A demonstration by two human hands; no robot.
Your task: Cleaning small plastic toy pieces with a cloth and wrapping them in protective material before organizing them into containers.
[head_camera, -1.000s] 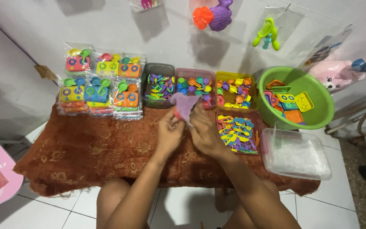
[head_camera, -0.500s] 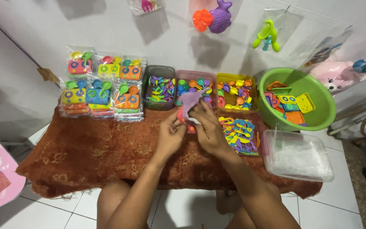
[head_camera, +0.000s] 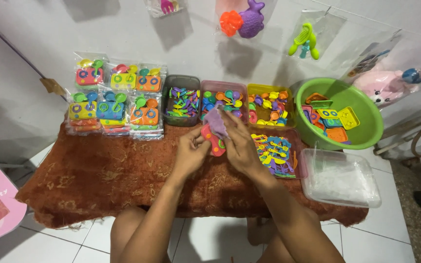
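Lowered since before, both hands (head_camera: 220,146) hold toy stove (head_camera: 214,140) lengthwise diagonal.

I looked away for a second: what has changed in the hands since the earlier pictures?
A pink toy stove now shows in the left hand, beneath the purple piece that the right hand already held. Both hands stay together mid-table. The trays, green bowl and packed sets have not moved.

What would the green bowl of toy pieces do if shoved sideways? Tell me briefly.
The green bowl looks like thin plastic holding a few flat toy pieces, so it is probably light and would slide. The brown cloth under it may bunch. It sits near the table's far right corner, so it could tip off.
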